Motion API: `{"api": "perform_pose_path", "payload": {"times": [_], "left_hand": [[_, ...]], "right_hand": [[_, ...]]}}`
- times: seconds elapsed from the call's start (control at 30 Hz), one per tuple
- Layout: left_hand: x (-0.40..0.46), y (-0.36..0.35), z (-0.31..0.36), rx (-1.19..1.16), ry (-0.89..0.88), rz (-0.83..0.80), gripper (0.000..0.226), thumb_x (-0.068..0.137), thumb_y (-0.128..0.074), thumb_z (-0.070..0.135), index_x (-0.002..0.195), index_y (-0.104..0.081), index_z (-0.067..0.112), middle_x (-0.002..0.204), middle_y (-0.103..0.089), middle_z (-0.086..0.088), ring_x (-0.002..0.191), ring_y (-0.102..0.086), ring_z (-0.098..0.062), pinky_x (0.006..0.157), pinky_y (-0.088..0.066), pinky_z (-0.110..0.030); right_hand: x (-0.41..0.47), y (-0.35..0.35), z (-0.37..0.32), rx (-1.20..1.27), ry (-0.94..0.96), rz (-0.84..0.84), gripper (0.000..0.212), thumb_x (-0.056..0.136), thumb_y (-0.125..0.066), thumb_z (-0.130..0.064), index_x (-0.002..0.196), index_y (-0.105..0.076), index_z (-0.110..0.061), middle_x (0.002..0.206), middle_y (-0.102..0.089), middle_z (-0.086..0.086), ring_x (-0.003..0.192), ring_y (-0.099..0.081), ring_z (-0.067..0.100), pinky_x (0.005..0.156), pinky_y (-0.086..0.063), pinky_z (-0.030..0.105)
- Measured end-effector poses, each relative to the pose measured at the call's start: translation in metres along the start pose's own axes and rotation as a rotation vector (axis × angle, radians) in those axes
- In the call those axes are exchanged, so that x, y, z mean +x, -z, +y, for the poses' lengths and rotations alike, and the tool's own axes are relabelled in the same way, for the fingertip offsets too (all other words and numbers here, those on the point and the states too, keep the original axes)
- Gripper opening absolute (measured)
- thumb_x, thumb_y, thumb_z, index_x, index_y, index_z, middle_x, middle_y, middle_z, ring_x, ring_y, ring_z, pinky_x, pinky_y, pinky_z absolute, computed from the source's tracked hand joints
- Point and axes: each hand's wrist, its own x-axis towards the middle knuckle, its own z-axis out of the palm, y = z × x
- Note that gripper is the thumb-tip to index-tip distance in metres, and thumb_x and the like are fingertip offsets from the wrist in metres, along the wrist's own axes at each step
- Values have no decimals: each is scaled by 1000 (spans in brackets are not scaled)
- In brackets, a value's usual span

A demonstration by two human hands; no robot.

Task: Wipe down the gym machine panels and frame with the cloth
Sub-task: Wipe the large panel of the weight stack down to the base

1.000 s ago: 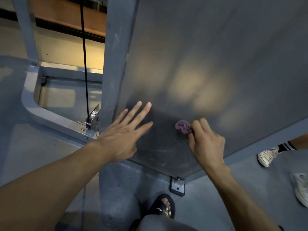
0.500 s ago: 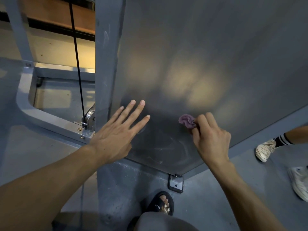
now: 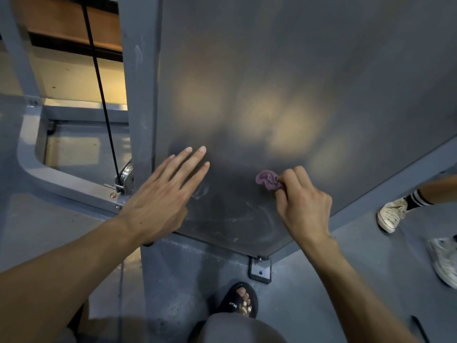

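The left hand [image 3: 158, 201] lies flat, fingers spread, on the panel [image 3: 296, 82], seemingly for balance, while the right hand [image 3: 305, 206], at its three o'clock, pinches the bunched cloth [image 3: 268, 179] against scuffed metal to scrub.

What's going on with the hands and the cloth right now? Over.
Left hand flat on panel. Right hand pinching purple cloth against panel. Smudges low on panel. Nothing blocking.

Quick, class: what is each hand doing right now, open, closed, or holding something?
Left hand: open, fingers straight, flat against the grey panel.
Right hand: closed, pinching the purple cloth against the panel.
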Motion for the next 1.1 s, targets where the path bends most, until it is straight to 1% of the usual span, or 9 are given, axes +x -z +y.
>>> {"api": "perform_pose_path", "payload": {"times": [0.13,0.23,0.3,0.43,0.57,0.73,0.83,0.97,1.1], "left_hand": [[14,9,14,1,-75,70,95,73,-56,11,162,-24,5,173,-2,-13,159,-7,-31,126,-22,-50],[23,9,26,-23,-127,71,93,76,-52,11,163,-20,6,173,-1,-9,160,-3,-26,127,-20,-49],[25,6,32,-34,-148,51,94,77,-53,12,164,-17,7,173,0,-8,160,0,-24,128,-18,-49],[27,-1,38,-35,-148,25,96,78,-55,12,164,-13,8,173,5,-8,160,5,-25,128,-16,-50],[27,-3,39,-8,-157,23,100,75,-59,13,164,-14,9,173,7,-11,160,5,-28,127,-19,-52],[28,-3,40,-1,-154,0,102,75,-62,15,165,-14,11,173,9,-12,159,8,-30,126,-19,-55],[28,-4,42,-1,-150,9,101,75,-64,15,165,-17,12,172,9,-13,159,7,-31,126,-20,-55],[29,-6,44,-6,-146,23,102,72,-65,14,164,-21,12,172,8,-13,159,6,-32,125,-21,-56],[29,-8,47,-5,-135,21,104,69,-68,14,163,-24,13,172,8,-15,159,5,-34,124,-23,-57]], "right_hand": [[-23,-24,-2,-17,84,-121,28,80,-73,-6,87,-48,-16,84,-47,5,45,-45,27,32,-31,27],[-29,-29,1,-47,143,-190,26,78,-78,-6,85,-55,-14,82,-49,4,46,-47,24,30,-33,29],[-22,-20,5,-61,150,-169,24,80,-78,-8,84,-56,-14,81,-50,4,47,-49,25,32,-30,27],[-1,9,22,-67,59,-45,20,83,-74,-8,85,-54,-14,84,-52,7,49,-51,32,40,-24,23],[-5,8,29,-57,40,-19,28,84,-69,-8,86,-43,-17,83,-48,6,47,-46,32,44,-20,23],[-44,-32,24,-51,147,-193,31,74,-82,-4,83,-54,-14,80,-48,4,45,-46,22,31,-30,26],[-49,-35,27,-61,151,-233,30,76,-82,-4,83,-55,-14,80,-49,3,46,-46,22,30,-35,30],[-25,-5,32,-55,28,-95,25,80,-79,-8,82,-55,-14,80,-51,5,45,-49,30,38,-25,25],[-5,14,28,-11,-54,69,23,82,-70,-11,79,-48,-15,79,-50,7,48,-47,34,44,-22,24]]}}
